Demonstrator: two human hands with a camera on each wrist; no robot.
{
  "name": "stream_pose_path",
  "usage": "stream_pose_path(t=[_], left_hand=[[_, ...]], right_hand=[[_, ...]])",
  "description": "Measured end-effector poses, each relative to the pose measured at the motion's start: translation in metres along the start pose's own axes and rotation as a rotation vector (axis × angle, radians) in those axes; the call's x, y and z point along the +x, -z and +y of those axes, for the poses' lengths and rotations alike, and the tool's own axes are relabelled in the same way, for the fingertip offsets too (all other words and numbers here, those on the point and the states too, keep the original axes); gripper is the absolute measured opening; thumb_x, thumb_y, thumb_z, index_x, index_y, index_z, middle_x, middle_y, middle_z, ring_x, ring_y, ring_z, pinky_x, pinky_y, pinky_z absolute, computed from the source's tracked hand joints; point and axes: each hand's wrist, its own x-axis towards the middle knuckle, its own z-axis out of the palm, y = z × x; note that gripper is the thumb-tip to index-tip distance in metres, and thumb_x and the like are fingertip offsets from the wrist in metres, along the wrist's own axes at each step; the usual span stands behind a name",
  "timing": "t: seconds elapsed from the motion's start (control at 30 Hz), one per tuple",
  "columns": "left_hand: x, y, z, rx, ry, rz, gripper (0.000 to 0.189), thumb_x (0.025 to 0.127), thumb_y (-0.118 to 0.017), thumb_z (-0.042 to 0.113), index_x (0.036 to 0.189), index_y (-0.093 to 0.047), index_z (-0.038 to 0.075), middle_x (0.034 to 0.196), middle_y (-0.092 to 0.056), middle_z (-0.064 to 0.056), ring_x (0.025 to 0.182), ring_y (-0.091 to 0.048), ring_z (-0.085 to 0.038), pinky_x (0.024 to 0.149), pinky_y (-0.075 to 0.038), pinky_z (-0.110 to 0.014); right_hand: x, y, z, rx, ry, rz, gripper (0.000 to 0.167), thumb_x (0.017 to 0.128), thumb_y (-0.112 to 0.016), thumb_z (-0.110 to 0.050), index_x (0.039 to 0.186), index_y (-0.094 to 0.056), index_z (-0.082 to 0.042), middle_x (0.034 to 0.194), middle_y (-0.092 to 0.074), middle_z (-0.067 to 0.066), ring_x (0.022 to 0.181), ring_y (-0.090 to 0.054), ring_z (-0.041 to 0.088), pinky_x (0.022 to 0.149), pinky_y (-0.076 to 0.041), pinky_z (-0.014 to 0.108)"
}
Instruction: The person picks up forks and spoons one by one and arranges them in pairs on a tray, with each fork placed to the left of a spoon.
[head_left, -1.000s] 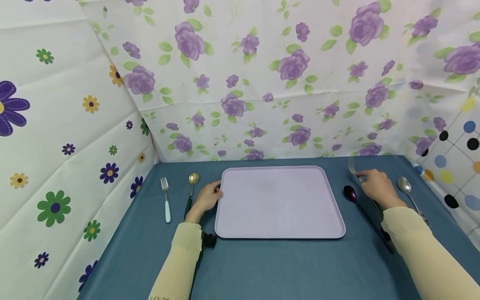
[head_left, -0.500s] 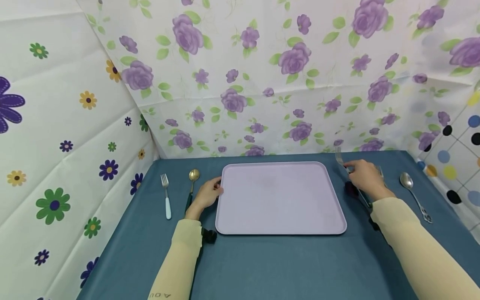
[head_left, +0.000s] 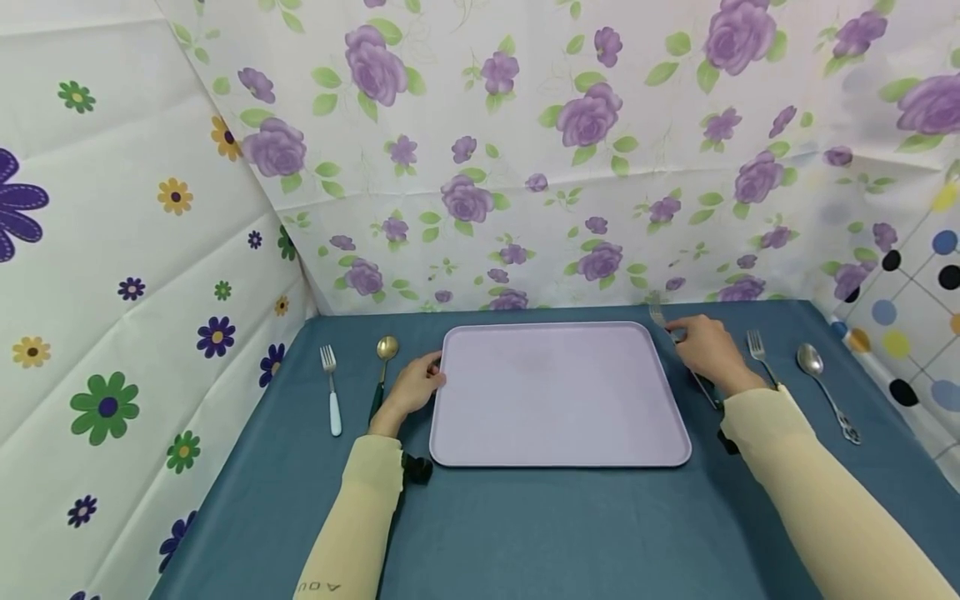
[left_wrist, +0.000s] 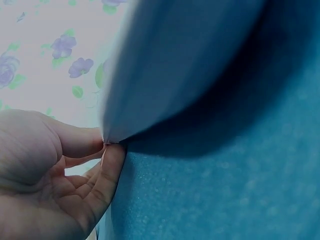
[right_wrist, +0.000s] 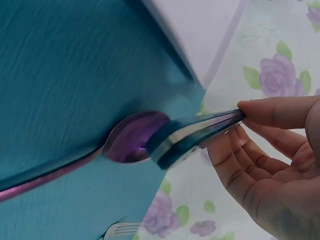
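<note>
My left hand (head_left: pixel 410 388) pinches the left rim of a pale lilac rectangular tray (head_left: pixel 558 396) between thumb and fingers; the left wrist view shows the thumb and fingertip meeting at the tray's edge (left_wrist: pixel 111 139). Off the tray's right side, my right hand (head_left: pixel 707 352) holds a silver fork (right_wrist: pixel 187 136) by its handle, tines pointing to the back wall. In the right wrist view the handle's end faces the camera, above a purple spoon (right_wrist: pixel 132 139) lying on the table. That spoon is mostly hidden by the right hand and sleeve in the head view.
Right of my right hand lie another fork (head_left: pixel 757 345) and a silver spoon (head_left: pixel 811 360). On the left are a white-handled fork (head_left: pixel 334 410) and a gold spoon (head_left: pixel 387 348) with a green handle. Flowered cloths (head_left: pixel 525 217) rise behind the blue-covered table (head_left: pixel 570 533).
My right hand has moved left toward the tray, carrying the fork over the purple spoon. The other fork at right has come into view. My left hand stays at the tray's rim.
</note>
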Motion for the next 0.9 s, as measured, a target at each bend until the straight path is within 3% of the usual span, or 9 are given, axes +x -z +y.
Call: stream_pose_path(t=[0.17,0.4,0.63,0.9], left_hand=[[-0.002,0.001,0.002,0.002,-0.009,-0.003,0.051,0.105,-0.056,0.007,0.153,-0.045,-0.006,0.102,-0.058,-0.013,0.089,-0.058,-0.024,0.082,-0.047,-0.039],[-0.002,0.001,0.002,-0.004,-0.004,-0.003,0.051,0.105,-0.056,0.006,0.153,-0.045,-0.006,0.101,-0.058,-0.012,0.088,-0.057,-0.024,0.081,-0.046,-0.038],[-0.002,0.002,0.003,0.006,-0.015,0.001,0.050,0.105,-0.056,0.006,0.152,-0.046,-0.007,0.100,-0.058,-0.012,0.087,-0.057,-0.024,0.080,-0.046,-0.038],[-0.001,0.001,0.001,0.010,-0.002,-0.005,0.050,0.106,-0.055,0.007,0.153,-0.045,-0.005,0.100,-0.058,-0.011,0.086,-0.056,-0.023,0.081,-0.045,-0.038]], right_hand=[[0.002,-0.006,-0.008,0.007,0.007,0.007,0.055,0.088,-0.042,0.009,0.140,-0.058,0.010,0.054,-0.045,0.005,0.047,-0.025,0.013,0.048,-0.027,0.031],[0.005,-0.013,-0.017,0.006,0.005,-0.009,0.056,0.089,-0.043,0.008,0.142,-0.058,0.008,0.053,-0.039,0.001,0.046,-0.025,0.012,0.047,-0.028,0.030],[0.007,-0.017,-0.032,-0.004,0.041,-0.009,0.051,0.090,-0.048,0.007,0.140,-0.060,0.008,0.071,-0.062,0.016,0.047,-0.034,0.014,0.049,-0.034,0.033],[0.007,-0.027,-0.042,-0.022,0.060,-0.018,0.049,0.092,-0.050,0.006,0.140,-0.061,0.006,0.106,-0.068,0.029,0.056,-0.048,0.021,0.053,-0.040,0.033]])
